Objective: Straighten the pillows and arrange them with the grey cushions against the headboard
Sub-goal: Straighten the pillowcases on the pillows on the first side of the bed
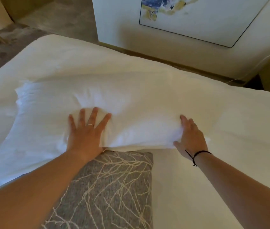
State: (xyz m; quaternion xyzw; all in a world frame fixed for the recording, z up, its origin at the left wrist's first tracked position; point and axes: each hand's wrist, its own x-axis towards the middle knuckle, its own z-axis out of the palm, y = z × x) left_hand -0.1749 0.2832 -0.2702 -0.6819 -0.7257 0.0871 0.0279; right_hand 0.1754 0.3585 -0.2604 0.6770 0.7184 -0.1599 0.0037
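The left hand (88, 129) lies flat with its fingers spread wide, palm pressing down into the soft white fabric pillow (131, 116) near its left end; the filling dents under it, which suggests the press is meant to flatten and square the pillow. The right hand (189, 138) rests against the pillow's near right edge, fingers fairly straight and thumb set low along the seam, pushing or steadying rather than clearly pinching the cloth. A thin dark cord bracelet (197, 154) sits on that wrist, and a slim ring (91, 124) on a left finger.

The pillow stretches lengthwise between and beyond both hands, lying on the white bed (230, 179). Just behind the left wrist, toward the person, a grey woven cushion with a pale branch pattern (107, 187) lies flat, its far edge touching the pillow's near edge. It probably waits there until the pillow is straightened. Beyond the fingertips, past the far side of the bed, a pale wall panel carries a framed abstract picture in blue and yellow (197, 17); whether that panel is the headboard I cannot tell.
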